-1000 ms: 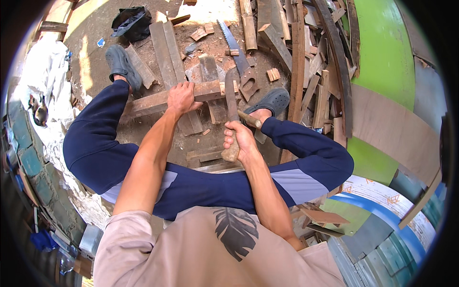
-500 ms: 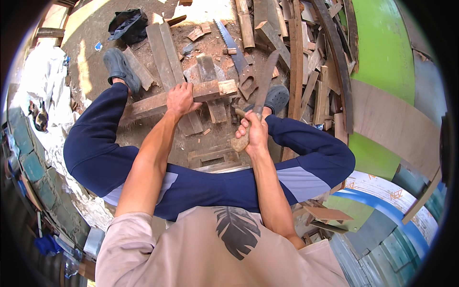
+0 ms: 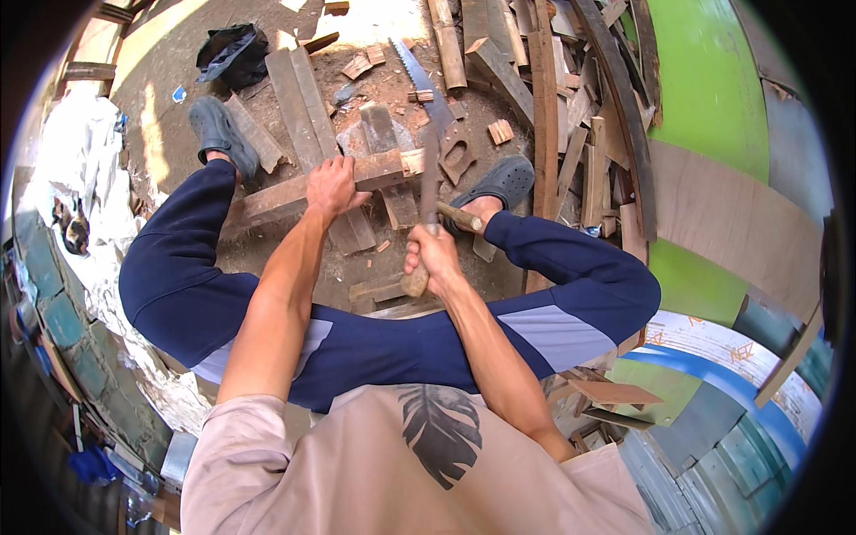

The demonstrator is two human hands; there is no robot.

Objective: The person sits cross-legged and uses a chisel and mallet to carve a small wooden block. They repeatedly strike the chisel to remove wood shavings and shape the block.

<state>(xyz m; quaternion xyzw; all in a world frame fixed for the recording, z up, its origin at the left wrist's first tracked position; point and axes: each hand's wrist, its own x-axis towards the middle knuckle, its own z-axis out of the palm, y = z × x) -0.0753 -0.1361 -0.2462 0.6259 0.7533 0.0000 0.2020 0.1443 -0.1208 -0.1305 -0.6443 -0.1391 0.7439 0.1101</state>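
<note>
My left hand (image 3: 332, 187) is closed over a squared wooden beam (image 3: 281, 198). This beam lies across a shorter wooden block (image 3: 378, 125), and its right end shows pale, freshly cut wood. In my right hand (image 3: 433, 254) is a machete (image 3: 430, 174), gripped by its wooden handle. The blade points away from me, just right of the beam's pale end; I cannot tell whether they touch. A round wooden stick or handle (image 3: 460, 218) shows just beyond my right fist, partly hidden behind the blade.
A handsaw (image 3: 428, 94) lies beyond the beam among wood chips. Long planks and scrap wood (image 3: 544, 116) are piled on the right, beside a green panel (image 3: 709, 89). A black plastic bag (image 3: 234, 53) sits at the far left. My feet in grey clogs (image 3: 504, 183) flank the work.
My right hand has moved left and slightly toward me, bringing the machete blade from right of the beam to close by its pale end. My left hand keeps its hold.
</note>
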